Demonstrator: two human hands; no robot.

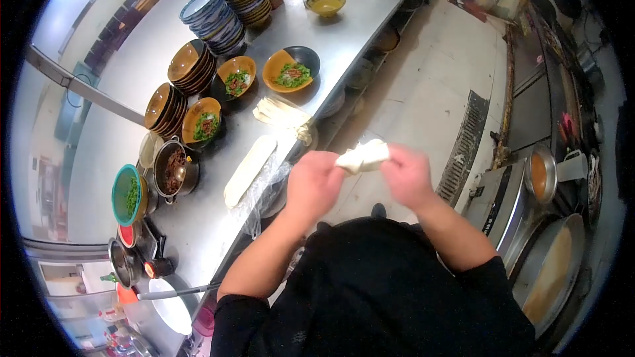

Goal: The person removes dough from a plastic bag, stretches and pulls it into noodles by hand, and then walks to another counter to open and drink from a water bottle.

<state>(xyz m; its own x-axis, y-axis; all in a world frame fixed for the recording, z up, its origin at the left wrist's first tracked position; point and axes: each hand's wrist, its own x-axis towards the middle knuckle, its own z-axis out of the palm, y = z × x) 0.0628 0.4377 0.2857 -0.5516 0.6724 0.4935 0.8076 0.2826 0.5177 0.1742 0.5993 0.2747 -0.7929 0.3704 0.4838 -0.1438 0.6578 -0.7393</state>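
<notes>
Your black shirt [370, 284] is nearest; beyond it, the fingers of your left hand [312, 185] and right hand [408, 175] are closed on opposite ends of a dough piece [363, 157], its long axis running across between them. You hold it past the edge of the worktop [205, 225], over open floor [390, 92]. To your left, nearer the left hand, a dough slab [250, 170] lies roughly parallel to that edge, plastic film [268, 185] just beside it

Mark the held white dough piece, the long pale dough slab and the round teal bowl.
Held white dough piece [363, 157], head view: its middle.
Long pale dough slab [251, 170], head view: its top.
Round teal bowl [119, 193], head view: inner wall.
</notes>
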